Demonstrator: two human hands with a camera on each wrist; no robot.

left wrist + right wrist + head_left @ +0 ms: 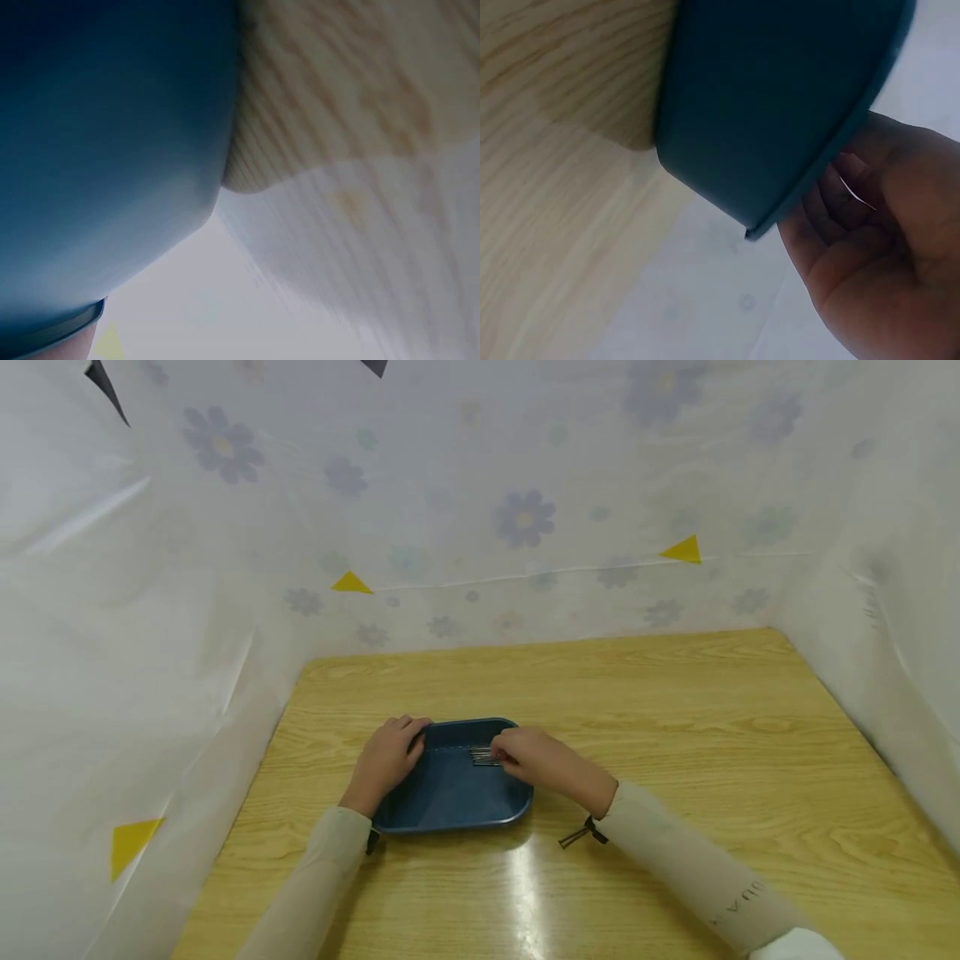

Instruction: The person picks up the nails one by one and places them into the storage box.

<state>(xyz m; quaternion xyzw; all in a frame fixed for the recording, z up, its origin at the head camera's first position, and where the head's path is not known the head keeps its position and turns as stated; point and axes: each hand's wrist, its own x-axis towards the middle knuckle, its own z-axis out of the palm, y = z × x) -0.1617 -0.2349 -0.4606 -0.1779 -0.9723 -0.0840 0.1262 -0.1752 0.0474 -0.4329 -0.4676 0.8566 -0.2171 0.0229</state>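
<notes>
A blue rectangular tray (450, 789) with raised sides sits on the table. My left hand (384, 762) grips its far left corner, fingers over the rim and thumb on the inner side. In the left wrist view the outer wall of the tray (127, 165) fills the left, with a bit of the hand (67, 346) under the rim. Over the right side of the tray, my right hand (528, 760) pinches several thin metal rods (482, 757), whose ends stick out leftward. In the right wrist view this hand's fingers (847, 262) are curled beside the rim; the rods' other ends are hidden.
The wood-grain table (637, 710) extends to the right and in front of the tray. White flowered sheeting (450, 527) encloses the back and both sides, marked with yellow tape pieces (681, 550). A dark strap end (596, 829) hangs under the right sleeve (690, 860).
</notes>
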